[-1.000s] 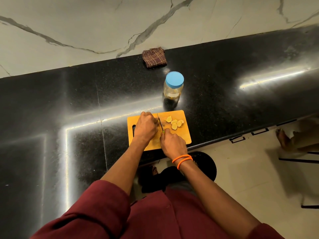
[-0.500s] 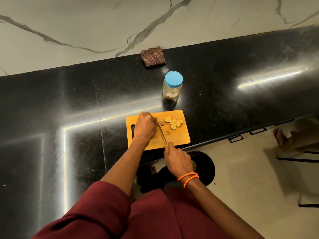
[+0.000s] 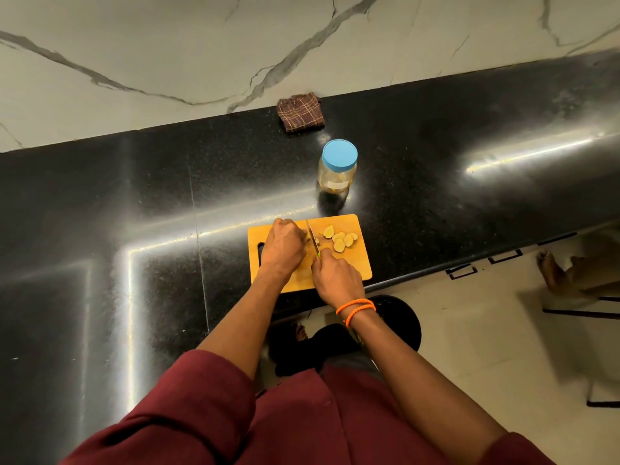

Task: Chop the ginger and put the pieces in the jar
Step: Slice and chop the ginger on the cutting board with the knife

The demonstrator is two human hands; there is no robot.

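An orange cutting board [image 3: 355,266] lies at the black counter's front edge. My left hand [image 3: 283,245] is curled over the ginger piece, which is almost wholly hidden under its fingers. My right hand [image 3: 335,276] grips a knife [image 3: 312,239] by its green handle, the blade standing just right of my left fingertips. Several pale ginger slices [image 3: 339,239] lie on the board to the right of the blade. Behind the board stands a clear jar [image 3: 337,172] with a blue lid on; some pieces show inside it.
A brown checked cloth [image 3: 301,112] lies folded at the counter's back edge by the marble wall. The black counter [image 3: 134,213] stretches left and right. Below the edge a round black stool [image 3: 402,323] stands on the floor; a person's foot [image 3: 550,270] is at right.
My right hand drew the knife back toward the counter edge half a second ago and has now pushed it forward onto the board again beside my left fingers. The left hand stayed put.
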